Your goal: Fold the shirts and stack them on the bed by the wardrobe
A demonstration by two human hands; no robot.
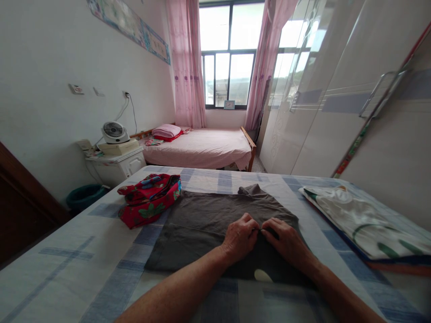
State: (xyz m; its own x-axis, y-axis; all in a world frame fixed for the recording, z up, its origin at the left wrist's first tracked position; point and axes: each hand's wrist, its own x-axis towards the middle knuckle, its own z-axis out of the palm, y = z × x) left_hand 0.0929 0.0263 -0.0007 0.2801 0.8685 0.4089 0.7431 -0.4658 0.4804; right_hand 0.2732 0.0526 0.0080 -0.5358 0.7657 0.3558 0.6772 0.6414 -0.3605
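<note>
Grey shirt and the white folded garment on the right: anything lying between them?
Nothing: in the head view, only bare blue-checked bedsheet separates the grey shirt from the white garment.

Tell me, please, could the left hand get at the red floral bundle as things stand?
Probably yes: the left hand rests on the grey shirt, and only open shirt and bedsheet lie between it and the red floral bundle.

Left hand [239,237] and right hand [286,237] pinching grey shirt [198,220] lying on checked bed [67,251], red floral cloth [148,197] sitting beside it
</note>
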